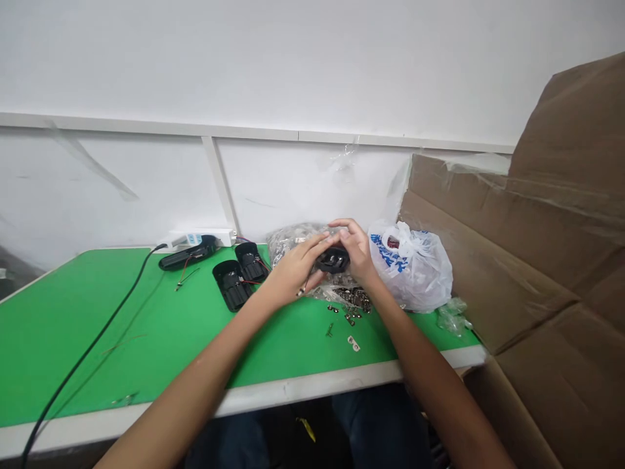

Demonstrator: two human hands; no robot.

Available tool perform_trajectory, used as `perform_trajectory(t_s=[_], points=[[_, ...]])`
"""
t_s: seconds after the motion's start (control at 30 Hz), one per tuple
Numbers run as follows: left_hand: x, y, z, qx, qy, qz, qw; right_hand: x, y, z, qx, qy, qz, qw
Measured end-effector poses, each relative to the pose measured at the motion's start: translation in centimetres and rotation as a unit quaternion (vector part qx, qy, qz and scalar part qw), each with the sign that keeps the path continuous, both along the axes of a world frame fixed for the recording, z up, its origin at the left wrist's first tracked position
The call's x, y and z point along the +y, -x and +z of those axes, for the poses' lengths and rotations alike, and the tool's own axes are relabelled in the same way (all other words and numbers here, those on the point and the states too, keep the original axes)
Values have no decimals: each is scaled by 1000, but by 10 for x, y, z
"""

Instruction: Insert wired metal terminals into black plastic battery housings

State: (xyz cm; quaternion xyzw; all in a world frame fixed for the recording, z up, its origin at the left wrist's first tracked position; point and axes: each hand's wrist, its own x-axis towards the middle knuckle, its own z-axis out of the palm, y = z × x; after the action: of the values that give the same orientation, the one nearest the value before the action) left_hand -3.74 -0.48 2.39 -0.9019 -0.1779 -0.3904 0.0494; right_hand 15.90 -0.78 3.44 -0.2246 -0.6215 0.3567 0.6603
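Note:
A black plastic housing [333, 260] with a hollow inside is held over the table between both hands. My left hand [297, 264] wraps round its left side, fingers reaching over the top. On the right side, my right hand [358, 250] grips it with curled fingers. A wire end with a small connector [301, 291] hangs below my left hand. Beneath and behind the hands lies a clear plastic bag [286, 240] of parts, with small metal pieces [355, 298] spilling in front. Two open black housings [232, 286] with red wires rest left of my left hand.
Another black housing [188, 255] with a wire leans near a white power strip [222, 236]. A black cable [105, 326] crosses the green tabletop [161, 345]. At right are a tied white plastic bag [420, 273] and a large cardboard box [537, 312]. A small white piece [353, 343] lies near the front edge.

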Motion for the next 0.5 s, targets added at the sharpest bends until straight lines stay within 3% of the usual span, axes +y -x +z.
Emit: perform_trajectory(t_s=[0.1, 0.2, 0.3, 0.4, 0.5], points=[[10, 12, 11, -5, -5, 28, 1000, 7, -14, 0, -5, -31, -102, 994], [12, 17, 17, -176, -6, 78, 981, 11, -29, 1, -63, -92, -233, 966], [5, 15, 23, -328, 58, 80, 939, 11, -41, 2, -167, -155, -328, 917], [-8, 9, 28, -267, 160, 45, 949, 9, -44, 2, -242, -211, -359, 876], [-18, -1, 30, -162, 215, 112, 957, 6, -40, 2, -272, -252, -357, 857]])
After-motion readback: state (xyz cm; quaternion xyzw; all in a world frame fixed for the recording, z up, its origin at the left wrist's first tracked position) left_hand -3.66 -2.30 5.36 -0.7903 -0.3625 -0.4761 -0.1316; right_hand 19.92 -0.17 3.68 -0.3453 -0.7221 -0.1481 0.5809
